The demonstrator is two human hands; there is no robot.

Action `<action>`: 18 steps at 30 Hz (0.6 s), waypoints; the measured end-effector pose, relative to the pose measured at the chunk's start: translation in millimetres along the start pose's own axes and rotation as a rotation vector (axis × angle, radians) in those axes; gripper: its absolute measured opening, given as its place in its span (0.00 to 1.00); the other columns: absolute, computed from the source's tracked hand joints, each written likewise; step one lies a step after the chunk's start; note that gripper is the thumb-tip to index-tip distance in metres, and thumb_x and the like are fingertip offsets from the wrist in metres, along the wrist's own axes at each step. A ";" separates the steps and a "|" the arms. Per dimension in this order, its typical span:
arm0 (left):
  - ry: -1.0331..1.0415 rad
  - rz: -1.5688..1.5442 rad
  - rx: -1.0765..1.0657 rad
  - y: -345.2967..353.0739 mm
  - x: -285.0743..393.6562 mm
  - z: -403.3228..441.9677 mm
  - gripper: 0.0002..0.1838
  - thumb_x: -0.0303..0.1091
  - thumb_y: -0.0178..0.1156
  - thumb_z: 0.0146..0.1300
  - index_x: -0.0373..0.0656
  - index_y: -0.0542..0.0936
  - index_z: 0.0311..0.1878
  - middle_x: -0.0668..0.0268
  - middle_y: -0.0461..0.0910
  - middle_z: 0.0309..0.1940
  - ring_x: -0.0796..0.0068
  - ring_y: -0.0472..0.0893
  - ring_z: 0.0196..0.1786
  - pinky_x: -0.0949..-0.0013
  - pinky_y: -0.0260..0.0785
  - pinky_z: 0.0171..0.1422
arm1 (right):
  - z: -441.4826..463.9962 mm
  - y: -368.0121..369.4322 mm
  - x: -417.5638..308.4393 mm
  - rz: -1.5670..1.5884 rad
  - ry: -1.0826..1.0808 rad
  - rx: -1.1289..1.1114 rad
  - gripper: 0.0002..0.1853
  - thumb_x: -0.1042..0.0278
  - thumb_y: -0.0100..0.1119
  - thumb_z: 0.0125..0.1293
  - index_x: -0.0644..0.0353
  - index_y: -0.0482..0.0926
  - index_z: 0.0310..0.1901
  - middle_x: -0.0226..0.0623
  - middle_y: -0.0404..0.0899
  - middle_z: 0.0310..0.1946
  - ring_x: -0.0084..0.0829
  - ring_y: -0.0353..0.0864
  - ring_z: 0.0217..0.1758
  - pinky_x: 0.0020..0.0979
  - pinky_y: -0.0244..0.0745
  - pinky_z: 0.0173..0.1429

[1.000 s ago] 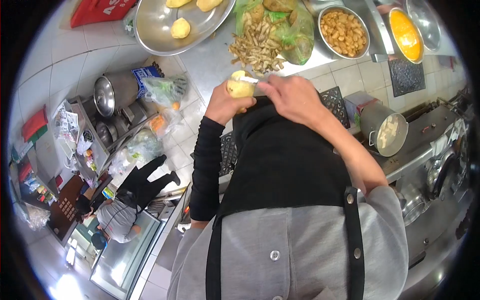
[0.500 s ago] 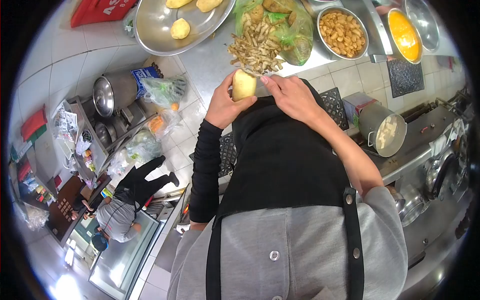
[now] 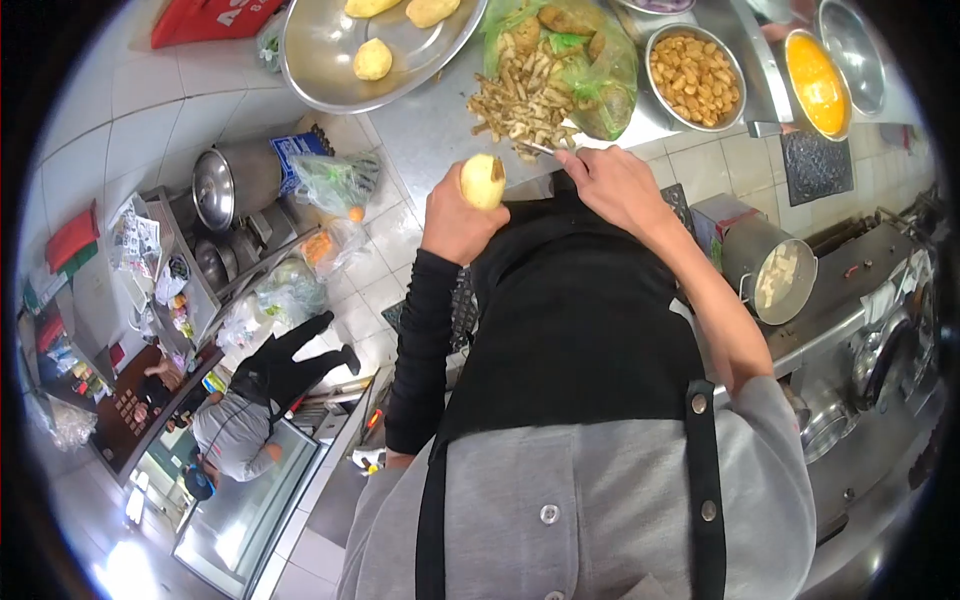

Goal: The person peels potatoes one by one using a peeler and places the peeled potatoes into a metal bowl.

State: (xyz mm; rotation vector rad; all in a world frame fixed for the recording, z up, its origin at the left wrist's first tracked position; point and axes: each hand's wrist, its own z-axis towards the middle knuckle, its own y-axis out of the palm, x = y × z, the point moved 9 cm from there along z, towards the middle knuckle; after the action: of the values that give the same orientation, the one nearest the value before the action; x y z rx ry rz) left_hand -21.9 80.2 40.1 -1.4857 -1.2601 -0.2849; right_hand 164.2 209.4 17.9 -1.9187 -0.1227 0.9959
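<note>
In my left hand [image 3: 455, 222], fingers wrapped around it, is a mostly peeled yellow potato [image 3: 482, 183] with a strip of brown skin near its top. My right hand [image 3: 615, 183] is closed on a peeler [image 3: 538, 148]; its thin metal end sticks out to the left, apart from the potato, and its handle is hidden in my fingers. Just beyond both hands, brown potato peelings [image 3: 520, 105] lie heaped by a green plastic bag [image 3: 610, 95] with unpeeled potatoes in it. Several peeled potatoes, one being this potato [image 3: 372, 60], sit in a wide steel bowl [image 3: 320, 85].
On the right of the steel counter [image 3: 420, 145] are a bowl of brown nut-like pieces [image 3: 695, 78] and a container of orange liquid [image 3: 818, 80]. A pot [image 3: 740, 260] stands by the stove at right. Another person [image 3: 235, 435] is at lower left.
My right hand has moved right with the peeler, away from the potato. My left hand has dropped slightly and turned the potato, bringing its brown skin strip into view.
</note>
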 end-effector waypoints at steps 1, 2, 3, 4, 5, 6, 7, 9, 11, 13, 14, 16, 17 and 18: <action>-0.033 0.031 -0.001 0.3 -6.6 -4.7 0.29 0.31 0.75 0.45 0.35 0.83 0.55 0.48 0.89 0.44 0.46 0.89 0.50 0.55 0.81 0.57 | -5.7 -12.9 -18.7 0.081 0.015 -0.028 0.31 0.44 0.49 0.84 0.62 0.88 0.34 0.56 0.86 0.28 0.63 0.88 0.36 0.60 0.83 0.44; -0.057 0.058 -0.001 2.3 -11.2 -2.9 0.30 0.32 0.76 0.45 0.35 0.83 0.55 0.48 0.89 0.44 0.47 0.89 0.49 0.55 0.81 0.57 | -14.2 -15.5 -35.2 0.097 0.004 -0.043 0.31 0.44 0.50 0.84 0.62 0.88 0.34 0.56 0.86 0.28 0.63 0.88 0.35 0.60 0.83 0.43; -0.062 0.081 0.011 3.5 -10.4 5.5 0.30 0.32 0.76 0.45 0.34 0.83 0.55 0.48 0.89 0.44 0.47 0.89 0.49 0.56 0.81 0.57 | -15.9 -21.3 -49.6 0.103 -0.016 -0.039 0.31 0.44 0.50 0.84 0.63 0.88 0.34 0.57 0.86 0.27 0.63 0.88 0.35 0.59 0.83 0.43; -0.077 0.020 -0.046 9.2 -8.8 8.0 0.30 0.33 0.76 0.45 0.34 0.83 0.54 0.48 0.89 0.43 0.48 0.89 0.48 0.56 0.81 0.57 | -17.6 -26.3 -63.2 0.114 -0.037 -0.036 0.31 0.44 0.50 0.84 0.63 0.87 0.33 0.57 0.85 0.27 0.62 0.88 0.35 0.59 0.83 0.42; -0.095 -0.035 -0.107 13.8 -7.4 7.2 0.29 0.33 0.76 0.46 0.33 0.83 0.54 0.48 0.89 0.43 0.49 0.89 0.47 0.57 0.81 0.57 | -20.0 -30.9 -79.5 0.112 -0.103 -0.030 0.30 0.44 0.52 0.83 0.63 0.88 0.32 0.58 0.85 0.26 0.61 0.89 0.35 0.56 0.84 0.41; -0.113 -0.090 -0.169 19.1 -6.7 6.9 0.29 0.33 0.76 0.46 0.33 0.83 0.53 0.48 0.89 0.42 0.50 0.90 0.46 0.57 0.81 0.56 | -13.6 -24.4 -69.3 0.073 -0.055 -0.027 0.31 0.44 0.52 0.83 0.63 0.88 0.32 0.58 0.85 0.26 0.61 0.89 0.35 0.55 0.84 0.41; -0.074 -0.018 -0.114 16.8 -8.2 8.7 0.27 0.32 0.76 0.47 0.32 0.83 0.52 0.52 0.90 0.40 0.58 0.90 0.44 0.60 0.81 0.54 | -4.3 -10.0 -50.2 0.034 -0.002 -0.028 0.31 0.44 0.52 0.83 0.63 0.88 0.31 0.58 0.86 0.26 0.60 0.89 0.35 0.55 0.84 0.40; -0.102 -0.162 -0.163 22.7 -7.0 3.0 0.25 0.32 0.76 0.48 0.33 0.83 0.50 0.56 0.90 0.39 0.64 0.89 0.42 0.61 0.81 0.51 | 9.7 -2.0 -16.5 -0.064 0.063 -0.001 0.32 0.45 0.51 0.83 0.63 0.88 0.30 0.59 0.86 0.27 0.59 0.90 0.35 0.55 0.85 0.41; -0.117 -0.235 -0.167 22.9 -7.8 10.2 0.22 0.31 0.75 0.49 0.33 0.83 0.48 0.60 0.89 0.38 0.69 0.87 0.40 0.63 0.81 0.49 | 7.8 -6.0 -8.2 0.004 0.064 0.036 0.31 0.45 0.50 0.84 0.63 0.88 0.31 0.59 0.86 0.27 0.59 0.90 0.35 0.55 0.85 0.41; -0.154 -0.243 -0.150 26.3 -17.0 8.2 0.20 0.29 0.75 0.50 0.34 0.83 0.47 0.64 0.88 0.37 0.73 0.86 0.38 0.65 0.80 0.47 | -5.9 -21.1 -31.5 0.081 0.066 -0.021 0.31 0.45 0.50 0.84 0.64 0.87 0.33 0.59 0.86 0.27 0.61 0.89 0.35 0.57 0.84 0.41; -0.182 -0.264 -0.208 31.0 -15.9 7.0 0.19 0.29 0.74 0.51 0.34 0.83 0.46 0.64 0.88 0.36 0.74 0.86 0.37 0.65 0.80 0.46 | -14.1 -27.8 -50.5 0.125 0.003 -0.004 0.30 0.45 0.49 0.85 0.65 0.85 0.34 0.60 0.85 0.26 0.63 0.88 0.34 0.58 0.83 0.41; -0.228 -0.300 -0.314 31.9 -8.6 8.0 0.16 0.28 0.74 0.52 0.35 0.83 0.44 0.65 0.87 0.35 0.75 0.85 0.36 0.65 0.80 0.45 | -18.3 -21.9 -69.6 0.106 -0.067 -0.067 0.29 0.46 0.49 0.85 0.64 0.84 0.33 0.60 0.84 0.26 0.64 0.88 0.33 0.58 0.83 0.41; -0.232 -0.439 -0.285 38.4 -22.3 9.0 0.15 0.26 0.74 0.53 0.36 0.83 0.44 0.66 0.88 0.35 0.76 0.85 0.37 0.66 0.80 0.45 | -11.5 -6.1 -48.9 0.156 -0.038 0.047 0.29 0.47 0.50 0.84 0.65 0.86 0.33 0.61 0.85 0.26 0.64 0.88 0.33 0.57 0.84 0.40; -0.210 -0.467 -0.266 37.7 -17.4 5.3 0.15 0.26 0.74 0.53 0.36 0.83 0.43 0.66 0.88 0.35 0.76 0.85 0.37 0.66 0.80 0.45 | 1.3 14.0 -18.3 0.025 0.102 -0.118 0.31 0.46 0.49 0.84 0.66 0.87 0.34 0.61 0.86 0.29 0.64 0.88 0.36 0.57 0.84 0.44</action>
State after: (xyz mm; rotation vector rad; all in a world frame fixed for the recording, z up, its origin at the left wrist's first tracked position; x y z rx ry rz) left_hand -0.9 82.0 4.0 -1.4523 -1.7934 -0.6375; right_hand 147.0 194.1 17.6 -2.0791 -0.1004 0.9231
